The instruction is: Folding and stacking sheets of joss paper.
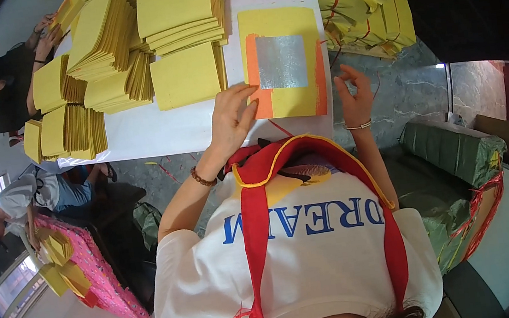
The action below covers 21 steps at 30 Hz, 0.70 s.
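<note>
In front of me on the table lies a yellow paper sheet [294,104] with a silver foil square [281,61] on it. Orange bands run down both sides of the foil, and the left orange band [262,104] is the wider one. My left hand [231,114] is at the sheet's lower left, its fingertips touching the left edge by the orange band, thumb and fingers apart. Just off the sheet's lower right side, my right hand [356,94] hovers with curved fingers spread, nothing visible in it.
Several stacks of folded yellow paper [180,15] cover the table's left side. Tied yellow bundles [370,11] are piled beyond its right edge. A person [7,87] handles yellow paper at the far left; another person [42,191] bends over a pink-covered table [99,267]. Green wrapped packages [450,151] stand at right.
</note>
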Available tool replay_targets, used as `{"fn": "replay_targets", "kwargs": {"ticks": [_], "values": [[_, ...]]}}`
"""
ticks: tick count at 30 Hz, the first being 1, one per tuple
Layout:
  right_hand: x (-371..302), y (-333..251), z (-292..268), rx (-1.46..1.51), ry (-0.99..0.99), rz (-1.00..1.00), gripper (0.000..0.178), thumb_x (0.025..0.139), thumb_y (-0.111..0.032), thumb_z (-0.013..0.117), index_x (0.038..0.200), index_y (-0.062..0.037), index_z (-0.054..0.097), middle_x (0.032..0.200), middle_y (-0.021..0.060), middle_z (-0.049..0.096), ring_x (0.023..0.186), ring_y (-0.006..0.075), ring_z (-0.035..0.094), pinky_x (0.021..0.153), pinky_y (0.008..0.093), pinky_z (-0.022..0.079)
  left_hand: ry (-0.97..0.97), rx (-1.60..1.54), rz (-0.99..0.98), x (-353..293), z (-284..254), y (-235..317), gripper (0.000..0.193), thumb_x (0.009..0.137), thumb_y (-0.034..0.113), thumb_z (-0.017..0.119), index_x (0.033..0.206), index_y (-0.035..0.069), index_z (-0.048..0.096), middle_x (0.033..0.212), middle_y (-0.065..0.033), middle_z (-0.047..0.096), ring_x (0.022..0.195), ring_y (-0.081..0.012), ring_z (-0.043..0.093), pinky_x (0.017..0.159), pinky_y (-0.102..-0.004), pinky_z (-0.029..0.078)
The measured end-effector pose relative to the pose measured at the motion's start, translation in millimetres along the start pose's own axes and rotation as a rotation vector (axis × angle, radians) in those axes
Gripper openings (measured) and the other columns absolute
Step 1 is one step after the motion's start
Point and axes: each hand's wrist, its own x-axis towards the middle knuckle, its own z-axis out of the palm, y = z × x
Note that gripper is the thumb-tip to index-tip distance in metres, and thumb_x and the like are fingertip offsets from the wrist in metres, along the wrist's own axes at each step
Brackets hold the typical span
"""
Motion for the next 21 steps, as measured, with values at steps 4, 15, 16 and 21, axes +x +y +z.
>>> {"fn": "replay_targets", "kwargs": {"ticks": [4,15,16,21], "values": [[-0.1,-2.1,9.1,-0.056,0.029,-0.253,0.029,0.077,-0.010,0.063,0.106,-0.0083,0.060,0.106,0.0071,0.059,0.104,0.0235,0.050,0.087,0.0339,0.038,-0.036,0.348,0.339,-6.1,-1.4,4.7,0.032,0.070,0.010,0.068,0.100,0.006,0.060,0.109,-0.0093,0.055,0.098,-0.0280,0.050,0.083,-0.0370,0.040],[-5.4,8.4,21.4,-0.193,-0.222,-0.381,0.025,0.073,-0.018,0.065,0.097,-0.0119,0.063,0.112,0.0038,0.058,0.112,0.0263,0.047,0.093,0.0384,0.033,-0.266,0.482,0.459,5.5,4.0,5.0,0.037,0.070,0.016,0.068,0.104,0.006,0.057,0.108,-0.0109,0.054,0.102,-0.0289,0.049,0.085,-0.0374,0.042],[-5.4,11.4,22.7,-0.102,-0.238,-0.327,0.023,0.072,-0.017,0.065,0.094,-0.0109,0.064,0.112,0.0050,0.058,0.110,0.0261,0.048,0.092,0.0376,0.035,-0.271,0.482,0.462,7.6,2.7,5.9,0.037,0.070,0.016,0.068,0.104,0.006,0.057,0.108,-0.0109,0.054,0.102,-0.0289,0.049,0.085,-0.0374,0.042],[-7.8,11.6,23.8,0.039,-0.253,-0.218,0.016,0.077,-0.015,0.060,0.090,-0.0067,0.065,0.115,0.0094,0.056,0.107,0.0245,0.051,0.091,0.0348,0.038,-0.243,0.294,0.504,18.3,-4.9,0.3,0.015,0.077,0.014,0.063,0.086,0.003,0.060,0.087,-0.0081,0.058,0.086,-0.0256,0.053,0.074,-0.0329,0.045]]}}
